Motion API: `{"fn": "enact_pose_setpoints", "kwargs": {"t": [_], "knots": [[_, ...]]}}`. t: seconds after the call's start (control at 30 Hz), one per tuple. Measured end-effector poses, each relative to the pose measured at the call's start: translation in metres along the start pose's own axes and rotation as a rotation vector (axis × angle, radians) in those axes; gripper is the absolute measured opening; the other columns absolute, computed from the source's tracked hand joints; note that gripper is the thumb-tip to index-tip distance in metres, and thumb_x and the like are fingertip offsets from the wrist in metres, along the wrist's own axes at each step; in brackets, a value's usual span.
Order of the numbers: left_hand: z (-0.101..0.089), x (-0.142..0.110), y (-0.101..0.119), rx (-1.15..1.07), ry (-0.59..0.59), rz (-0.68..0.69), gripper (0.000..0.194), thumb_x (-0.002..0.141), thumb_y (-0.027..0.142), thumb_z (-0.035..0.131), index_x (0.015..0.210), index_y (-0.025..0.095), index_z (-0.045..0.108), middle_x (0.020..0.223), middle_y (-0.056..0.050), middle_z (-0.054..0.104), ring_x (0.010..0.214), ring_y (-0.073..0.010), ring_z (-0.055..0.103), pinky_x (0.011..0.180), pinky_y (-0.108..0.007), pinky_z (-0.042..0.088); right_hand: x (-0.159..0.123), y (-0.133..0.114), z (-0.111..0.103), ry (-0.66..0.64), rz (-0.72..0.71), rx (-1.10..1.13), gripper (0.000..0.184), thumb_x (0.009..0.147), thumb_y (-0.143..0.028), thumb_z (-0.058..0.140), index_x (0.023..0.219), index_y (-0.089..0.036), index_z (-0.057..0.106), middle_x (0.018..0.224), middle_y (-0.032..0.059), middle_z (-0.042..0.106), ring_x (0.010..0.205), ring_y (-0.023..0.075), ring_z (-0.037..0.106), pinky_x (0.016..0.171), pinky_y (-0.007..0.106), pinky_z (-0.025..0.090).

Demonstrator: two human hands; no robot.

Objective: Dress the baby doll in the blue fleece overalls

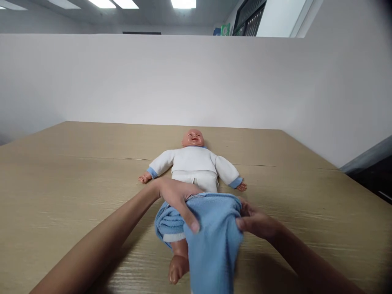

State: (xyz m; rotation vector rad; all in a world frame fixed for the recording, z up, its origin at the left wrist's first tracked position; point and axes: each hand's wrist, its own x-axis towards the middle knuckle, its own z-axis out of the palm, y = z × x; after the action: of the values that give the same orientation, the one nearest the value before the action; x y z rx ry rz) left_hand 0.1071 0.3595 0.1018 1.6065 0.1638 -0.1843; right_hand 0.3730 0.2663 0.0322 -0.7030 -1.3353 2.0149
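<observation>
A baby doll (194,161) in a white top with blue cuffs lies on its back on the wooden table (61,171), head away from me. Blue fleece trousers (211,228) are bunched around its hips and legs. My left hand (177,198) grips the waistband on the doll's left side, thumb pressed on the cloth. On the right side, my right hand (255,222) pinches the same waistband. One bare foot (177,269) sticks out below the cloth; the other leg is hidden under it.
A white partition wall (196,81) stands behind the table's far edge. The table's right edge (352,179) drops off toward a dark floor area. Ceiling lights show above the partition.
</observation>
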Motion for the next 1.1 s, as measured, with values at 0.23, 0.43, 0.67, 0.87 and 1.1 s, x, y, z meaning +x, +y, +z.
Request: {"fn": "enact_pose_setpoints", "kwargs": {"t": [0.23,0.43,0.67,0.87,1.1], "knots": [[0.002,-0.004,0.003,0.096,0.129,0.074,0.038,0.081,0.047,0.094,0.100,0.016,0.082,0.100,-0.002,0.081,0.094,-0.0206,0.073,0.089,-0.025,0.060,-0.001,-0.008,0.000,0.016,0.093,-0.097,0.050,0.084,-0.061,0.090,0.105,-0.018,0.077,0.091,-0.0002,0.067,0.079,0.0131,0.058,0.077,0.023,0.049],[0.003,-0.006,0.001,0.068,0.255,0.113,0.038,0.094,0.040,0.084,0.124,0.019,0.077,0.116,-0.002,0.080,0.111,-0.0196,0.073,0.104,-0.027,0.057,-0.004,-0.022,0.010,-0.267,0.172,-0.185,0.057,0.068,-0.051,0.102,0.107,-0.017,0.078,0.098,0.0003,0.070,0.090,0.0177,0.064,0.086,0.026,0.052],[-0.002,-0.003,-0.003,-0.012,-0.091,-0.008,0.049,0.057,0.038,0.108,0.089,0.014,0.080,0.089,-0.001,0.080,0.078,-0.0213,0.071,0.078,-0.027,0.063,0.003,-0.001,0.008,0.174,-0.075,0.064,0.045,0.076,-0.053,0.100,0.099,-0.019,0.080,0.082,-0.0024,0.067,0.069,0.0085,0.059,0.065,0.016,0.049],[-0.004,-0.006,-0.010,-0.040,0.112,0.103,0.041,0.064,0.039,0.105,0.089,0.017,0.081,0.089,0.002,0.079,0.088,-0.0174,0.073,0.088,-0.019,0.061,0.001,-0.006,0.014,0.030,0.069,0.020,0.049,0.086,-0.058,0.091,0.109,-0.016,0.079,0.092,0.0036,0.074,0.082,0.0124,0.067,0.078,0.020,0.055],[-0.002,0.000,-0.021,0.005,0.111,0.201,0.038,0.088,0.051,0.088,0.096,0.015,0.080,0.099,-0.001,0.080,0.095,-0.0163,0.074,0.097,-0.020,0.059,-0.001,-0.009,0.015,-0.310,0.015,-0.004,0.060,0.077,-0.058,0.096,0.112,-0.013,0.076,0.090,0.0027,0.072,0.082,0.0145,0.065,0.078,0.021,0.053]]}}
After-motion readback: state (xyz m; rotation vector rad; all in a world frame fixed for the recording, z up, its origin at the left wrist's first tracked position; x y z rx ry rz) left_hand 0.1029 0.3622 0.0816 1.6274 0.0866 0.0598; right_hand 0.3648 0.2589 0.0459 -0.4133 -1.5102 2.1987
